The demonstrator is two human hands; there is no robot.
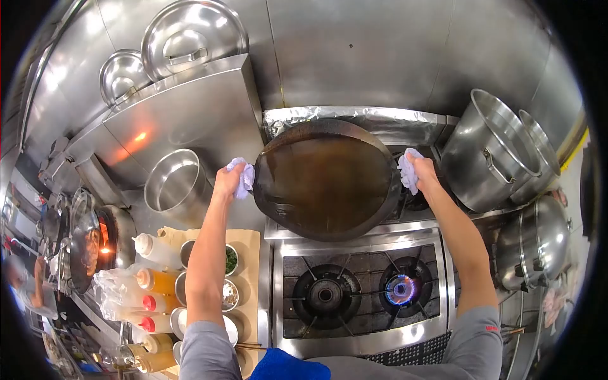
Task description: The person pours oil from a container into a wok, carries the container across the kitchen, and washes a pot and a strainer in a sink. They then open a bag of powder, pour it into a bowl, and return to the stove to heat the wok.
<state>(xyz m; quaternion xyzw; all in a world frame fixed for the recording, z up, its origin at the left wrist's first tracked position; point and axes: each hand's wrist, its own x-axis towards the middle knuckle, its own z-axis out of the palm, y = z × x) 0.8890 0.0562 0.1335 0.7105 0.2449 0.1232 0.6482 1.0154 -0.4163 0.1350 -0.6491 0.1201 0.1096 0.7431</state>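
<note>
A large dark wok [326,183] is over the back of the stove, with brownish liquid in it. My left hand [228,180] is closed around a pale lilac cloth [244,182] pressed to the wok's left side. On the opposite side my right hand [424,172] grips a second pale cloth [408,171] against the rim. Any wok handles are hidden under the cloths. In front of the wok, the front right burner [400,289] burns with a blue flame, and the front left burner [325,294] is unlit.
Tall steel pots [484,152] stand at the right, near a lidded pot [535,244]. A steel pot [172,183] is on the left counter. Squeeze bottles [155,282] and small bowls [230,296] crowd the lower left. Farther left, a wok [85,244] sits by flames, near another person [35,291].
</note>
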